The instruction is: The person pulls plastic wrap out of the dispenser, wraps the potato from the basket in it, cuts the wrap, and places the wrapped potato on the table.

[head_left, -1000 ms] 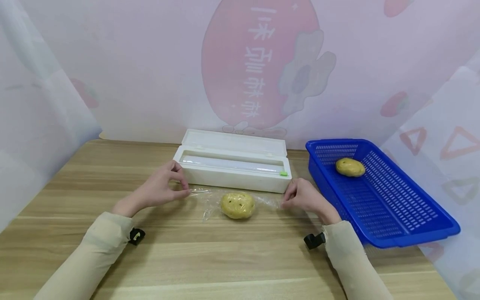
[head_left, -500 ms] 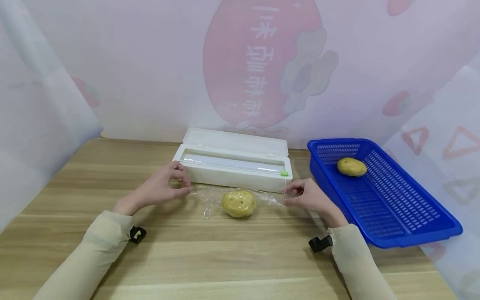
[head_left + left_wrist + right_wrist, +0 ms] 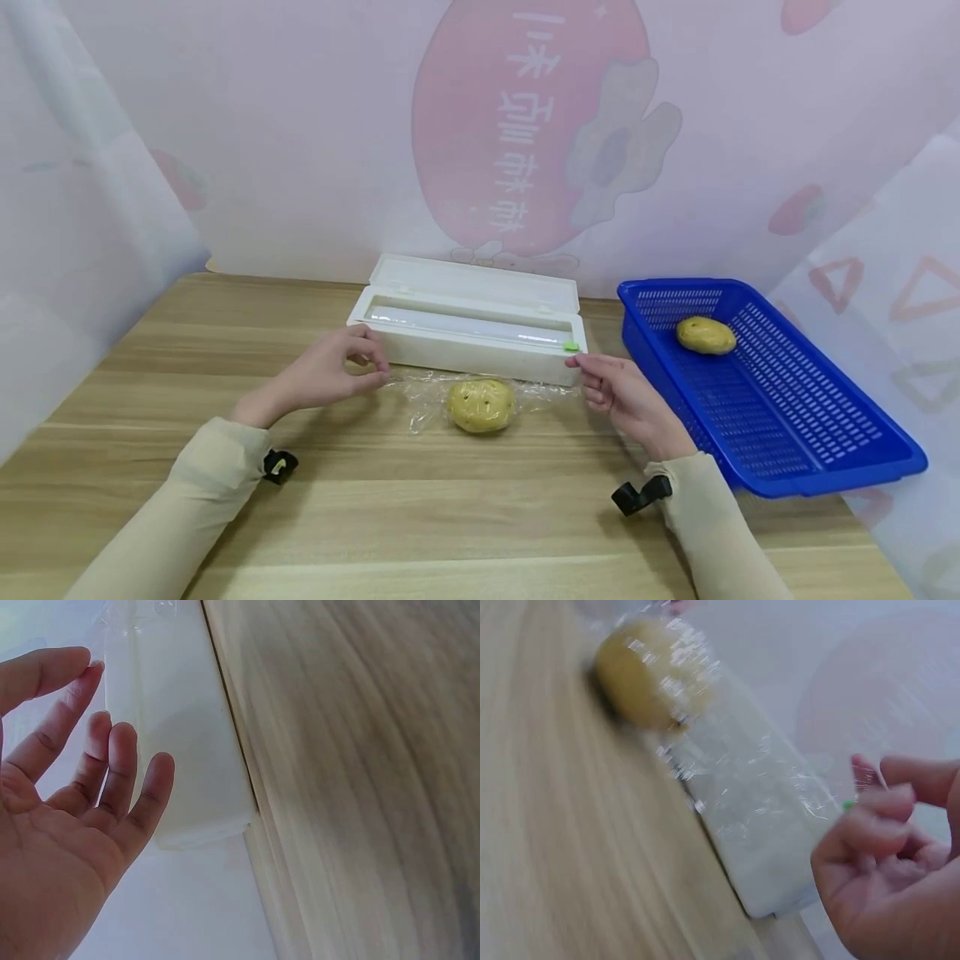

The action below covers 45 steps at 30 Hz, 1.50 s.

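Observation:
A potato (image 3: 482,406) lies on the table under a sheet of clear plastic wrap (image 3: 427,392), in front of the long white wrap dispenser box (image 3: 465,353). My left hand (image 3: 330,367) pinches the wrap's left end between thumb and index finger; the other fingers stay spread, as the left wrist view shows. At the box's right front corner my right hand (image 3: 626,392) pinches the other end, its remaining fingers curled. Film stretches from the potato (image 3: 641,675) toward that hand (image 3: 900,855) in the blurred right wrist view.
The dispenser's lid (image 3: 476,282) stands open behind its roll, with a green slider (image 3: 571,347) at the right end. A blue basket (image 3: 810,358) at the right holds another potato (image 3: 706,335). A printed cloth backdrop (image 3: 300,167) hangs behind the table (image 3: 450,517).
My right hand has risen slightly and turned, with its fingertips now higher by the box's corner. My left hand has shifted a little to the right. The potato stays in place.

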{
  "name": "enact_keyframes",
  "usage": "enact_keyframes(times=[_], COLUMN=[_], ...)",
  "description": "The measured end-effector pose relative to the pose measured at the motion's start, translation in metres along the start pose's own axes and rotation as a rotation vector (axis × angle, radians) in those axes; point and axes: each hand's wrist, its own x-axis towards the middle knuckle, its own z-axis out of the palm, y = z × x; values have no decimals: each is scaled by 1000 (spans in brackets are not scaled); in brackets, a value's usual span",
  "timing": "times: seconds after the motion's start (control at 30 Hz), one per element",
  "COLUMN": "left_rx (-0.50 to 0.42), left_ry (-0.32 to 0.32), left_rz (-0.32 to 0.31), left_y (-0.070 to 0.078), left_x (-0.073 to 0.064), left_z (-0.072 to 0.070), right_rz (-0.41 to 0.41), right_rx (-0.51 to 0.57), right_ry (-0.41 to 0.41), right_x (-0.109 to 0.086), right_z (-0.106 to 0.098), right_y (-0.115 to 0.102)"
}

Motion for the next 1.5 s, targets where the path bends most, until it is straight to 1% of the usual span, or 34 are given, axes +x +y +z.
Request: enact_keyframes(times=[0.13,0.2,0.3,0.4,0.53,0.63,0.7,0.8,0.9,1.03,1.1,1.17,1.27,1.43,1.5], left_rx=[-13,-16,-22,-21,-15,-12,-15,-26,-33,-21,-20,-37,-49,-51,-50], left_ry=[-3,-5,-8,-10,-10,-12,-14,-16,-9,7,10,7,16,49,52], left_rz=[0,-1,-2,-1,0,-2,-5,-7,-15,-43,-67,-94,-127,-168,-182], left_y=[1,1,1,1,1,0,0,0,0,2,4,6,7,9,9], left_x=[0,0,0,0,0,0,0,0,1,1,2,2,2,3,3], left_z=[0,0,-1,-1,-1,-1,-1,-1,-1,-1,-1,-1,-2,-2,-2], right_rz=[-86,-115,-139,-157,-174,-176,-171,-174,-189,-169,-145,-127,-116,-100,-92], right_rx=[-188,-259,-321,-354,-392,-403,-396,-378,-338,-228,-173,-121,-83,-46,6], right_ry=[125,148,154,128,24,-31,-17,37,107,170,188,208,229,265,264], right_x=[1,2,3,3,2,3,3,2,2,1,0,-1,-2,-2,-2], right_z=[5,6,5,3,0,0,-1,-1,-2,0,1,2,4,7,7], right_y=[2,4,5,6,6,4,4,3,3,4,5,5,4,2,1])
